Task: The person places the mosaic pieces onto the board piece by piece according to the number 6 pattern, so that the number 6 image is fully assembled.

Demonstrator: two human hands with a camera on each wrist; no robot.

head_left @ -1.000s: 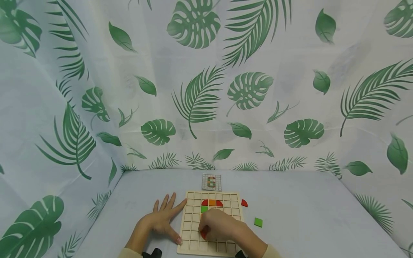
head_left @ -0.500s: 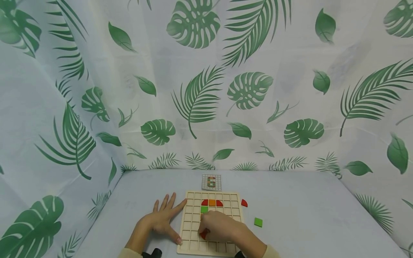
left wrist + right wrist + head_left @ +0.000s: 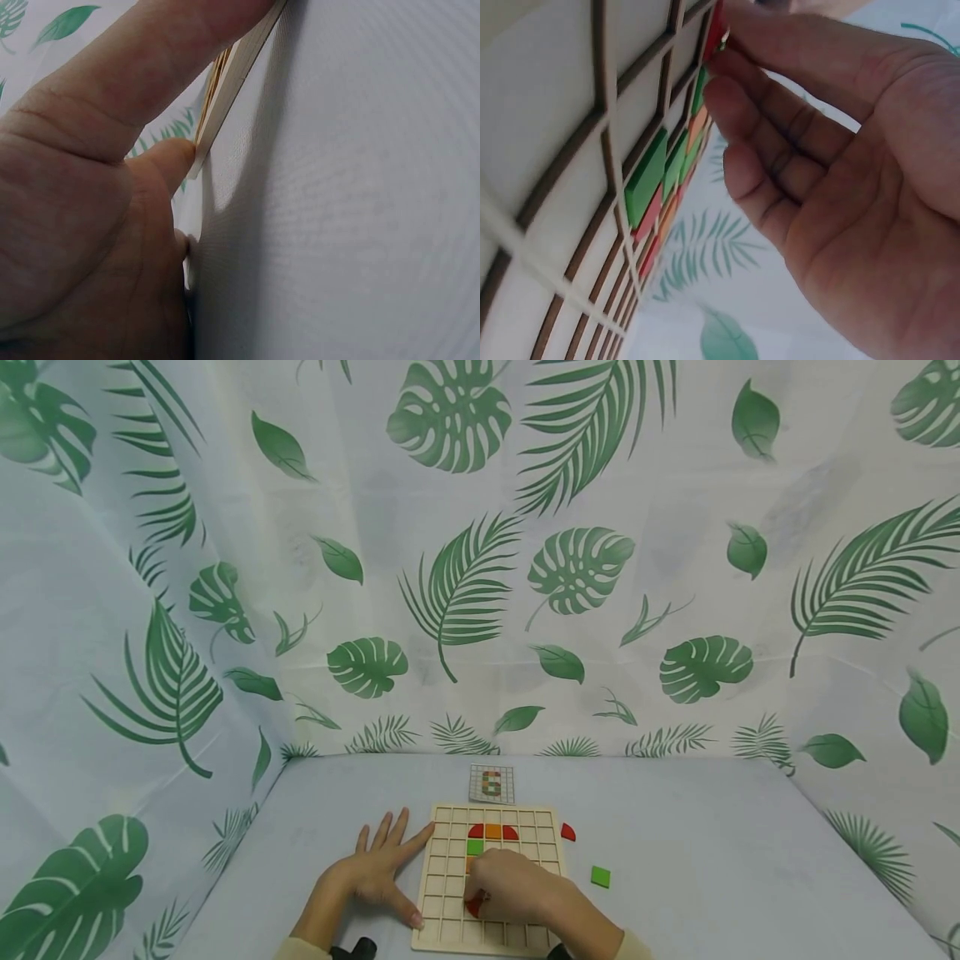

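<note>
A wooden grid board (image 3: 442, 906) lies on the table, with a red, orange and green tile pattern in its cells. My right hand (image 3: 517, 885) is over the lower middle of the board, its thumb and forefinger pinching a red quarter-round tile (image 3: 473, 907) at a cell. In the right wrist view this red tile (image 3: 715, 31) is by the fingertips, and a green square tile (image 3: 646, 180) stands slightly proud of the grid. My left hand (image 3: 372, 870) lies spread beside the board, thumb and forefinger touching its left edge. The right hand hides several cells.
A small pattern card (image 3: 492, 784) showing a 6 lies behind the board. A loose red quarter-round tile (image 3: 568, 832) is close to the board's right edge, and a loose green square tile (image 3: 601, 877) lies farther right. Leaf-printed cloth hangs around the table.
The right hand shifts very slightly over the same spot, and the red tile's tilt changes a little under its fingers. The left hand stays still.
</note>
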